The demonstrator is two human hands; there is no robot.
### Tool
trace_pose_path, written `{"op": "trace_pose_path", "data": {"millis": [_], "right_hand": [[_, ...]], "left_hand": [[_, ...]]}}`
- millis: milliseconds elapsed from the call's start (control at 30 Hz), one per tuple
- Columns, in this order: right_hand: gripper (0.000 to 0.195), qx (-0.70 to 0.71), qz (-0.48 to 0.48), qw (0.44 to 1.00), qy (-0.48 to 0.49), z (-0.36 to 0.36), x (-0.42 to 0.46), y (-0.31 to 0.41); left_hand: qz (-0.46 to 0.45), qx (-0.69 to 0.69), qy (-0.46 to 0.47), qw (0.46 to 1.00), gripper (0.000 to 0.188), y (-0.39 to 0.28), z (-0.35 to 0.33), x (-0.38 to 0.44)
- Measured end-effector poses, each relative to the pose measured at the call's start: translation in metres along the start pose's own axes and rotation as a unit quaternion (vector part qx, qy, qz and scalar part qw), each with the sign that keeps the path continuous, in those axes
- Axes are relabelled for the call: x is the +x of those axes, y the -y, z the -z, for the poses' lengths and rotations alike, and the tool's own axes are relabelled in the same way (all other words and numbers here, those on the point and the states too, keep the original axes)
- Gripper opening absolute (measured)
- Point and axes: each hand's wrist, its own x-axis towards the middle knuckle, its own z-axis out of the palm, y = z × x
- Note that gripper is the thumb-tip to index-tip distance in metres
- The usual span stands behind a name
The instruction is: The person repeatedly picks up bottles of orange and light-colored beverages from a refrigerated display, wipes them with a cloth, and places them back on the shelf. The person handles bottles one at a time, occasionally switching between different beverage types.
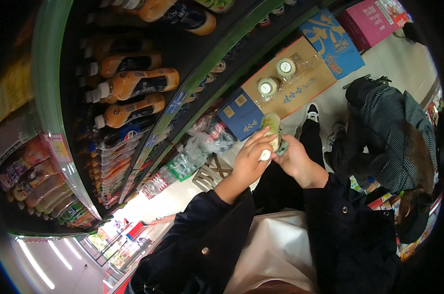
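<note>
My left hand (pixel 249 158) is closed around a pale green plastic bottle (pixel 271 123) with a white cap, held tilted in front of me. At the bottle's right side my right hand (pixel 295 158) pinches a crumpled grey-green cloth (pixel 282 147) against it. Beyond the hands, a white-capped bottle (pixel 268 87) and a similar bottle (pixel 286 67) stand on a brown cardboard carton (pixel 310 86). The lower part of the bottle's cap end is partly covered by my left fingers.
Shelves of orange drink bottles (pixel 144 83) rise at the left. A blue carton (pixel 241 114), plastic-wrapped bottles (pixel 187 161) and a slatted crate (pixel 209 176) lie along the shelf base. At the right, a person in a striped coat (pixel 387 136) bends near low goods.
</note>
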Motion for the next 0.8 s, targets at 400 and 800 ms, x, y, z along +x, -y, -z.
{"op": "trace_pose_path", "data": {"millis": [400,800], "right_hand": [[0.031,-0.087,0.162,0.979,-0.089,0.036,0.009,0.090],[0.043,-0.269,0.316,0.906,-0.082,0.036,0.034,0.140]], "left_hand": [[0.052,-0.001,-0.101,0.994,0.029,0.067,-0.105,0.109],[0.081,0.028,-0.147,0.985,0.031,0.102,-0.128,0.122]]}}
